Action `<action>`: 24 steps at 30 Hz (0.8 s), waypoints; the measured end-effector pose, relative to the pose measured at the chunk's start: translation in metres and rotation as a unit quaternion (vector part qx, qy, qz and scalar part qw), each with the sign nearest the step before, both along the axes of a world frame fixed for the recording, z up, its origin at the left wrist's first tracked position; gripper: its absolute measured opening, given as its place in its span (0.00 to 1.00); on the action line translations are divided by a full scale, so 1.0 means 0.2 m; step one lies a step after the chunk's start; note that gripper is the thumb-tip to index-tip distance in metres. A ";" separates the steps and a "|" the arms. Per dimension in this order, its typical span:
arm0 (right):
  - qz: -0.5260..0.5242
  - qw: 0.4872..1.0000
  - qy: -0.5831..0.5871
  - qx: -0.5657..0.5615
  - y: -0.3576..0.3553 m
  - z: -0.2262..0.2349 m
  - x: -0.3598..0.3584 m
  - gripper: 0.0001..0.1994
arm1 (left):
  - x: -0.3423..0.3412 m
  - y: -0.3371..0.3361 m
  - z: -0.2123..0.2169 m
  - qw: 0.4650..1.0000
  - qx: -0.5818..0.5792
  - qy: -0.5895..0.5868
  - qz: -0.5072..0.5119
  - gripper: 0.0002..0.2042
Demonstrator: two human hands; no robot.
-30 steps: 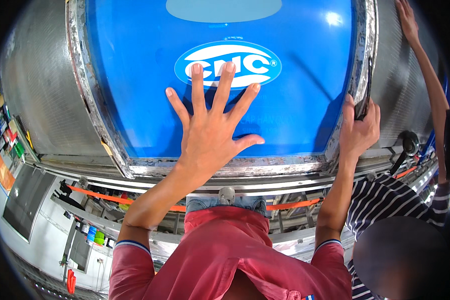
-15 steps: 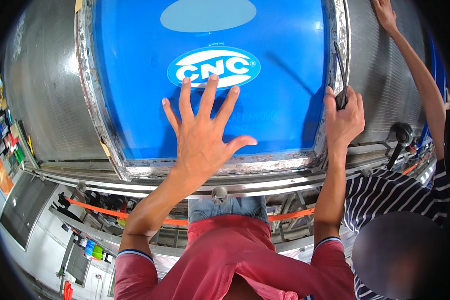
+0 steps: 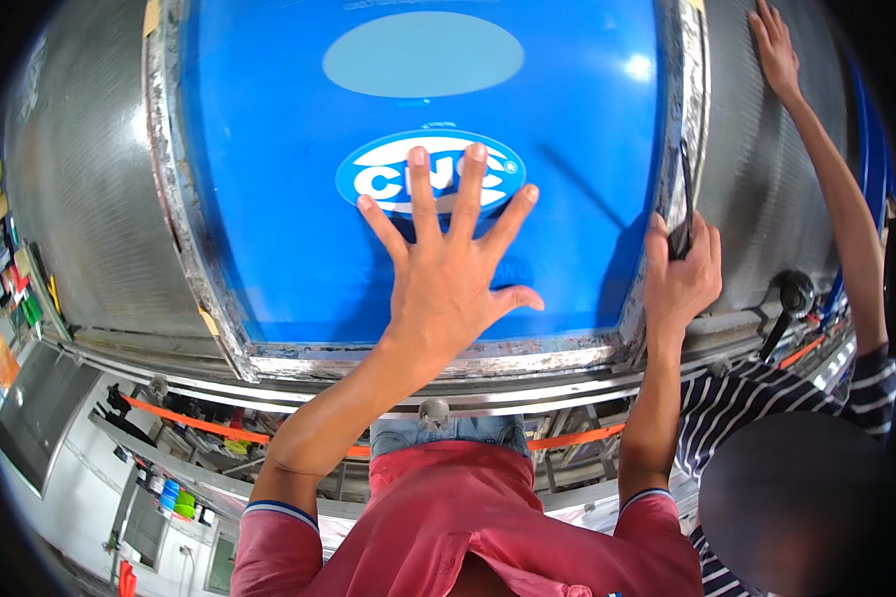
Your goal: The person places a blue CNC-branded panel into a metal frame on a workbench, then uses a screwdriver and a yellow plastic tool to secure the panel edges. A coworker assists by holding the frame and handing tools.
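A blue printing screen (image 3: 269, 199) in a worn, paint-spotted metal frame (image 3: 438, 366) lies in front of me. On it is an oval mark with white letters (image 3: 376, 181), and farther off a pale grey-blue oval (image 3: 423, 55). My left hand (image 3: 448, 269) is spread flat over the lettered oval, its fingertips covering part of the letters; whether it presses the surface I cannot tell. At the frame's right rail, my right hand (image 3: 685, 269) is closed round a thin black tool with a long narrow shaft (image 3: 685, 189), whose shaft points away from me. Its kind is unclear.
A co-worker's hand (image 3: 775, 55) rests on the grey table surface (image 3: 90, 199) at the far right. The co-worker's striped sleeve (image 3: 871, 393) is near my right elbow. A black knob-ended lever (image 3: 791, 298) stands right of the frame. A metal rail (image 3: 528, 398) runs along the table's near edge.
My left hand has moved right and farther over the lettered oval. My right hand keeps hold of the black tool at the rail. The whole view has shifted, with the screen lower in it.
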State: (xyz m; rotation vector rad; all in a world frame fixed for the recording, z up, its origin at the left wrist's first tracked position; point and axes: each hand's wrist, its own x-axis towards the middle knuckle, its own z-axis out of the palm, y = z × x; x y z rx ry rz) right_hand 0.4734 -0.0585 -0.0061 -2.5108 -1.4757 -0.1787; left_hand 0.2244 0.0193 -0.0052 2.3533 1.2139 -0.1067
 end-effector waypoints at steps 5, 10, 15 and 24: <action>0.012 1.000 0.012 -0.002 -0.01 0.00 0.00 0.21 | -0.01 0.00 0.01 0.999 -0.025 -0.020 0.005 0.52; -0.012 0.998 0.052 -0.025 0.00 0.01 -0.02 0.18 | -0.02 -0.01 -0.03 0.999 -0.030 -0.038 0.008 0.56; -0.018 0.998 0.047 -0.034 0.00 0.00 0.00 0.17 | -0.02 0.00 -0.04 0.998 -0.027 -0.048 0.011 0.56; -0.028 0.997 0.050 -0.047 -0.02 0.00 -0.02 0.20 | -0.05 -0.03 -0.06 0.999 -0.010 -0.050 0.004 0.56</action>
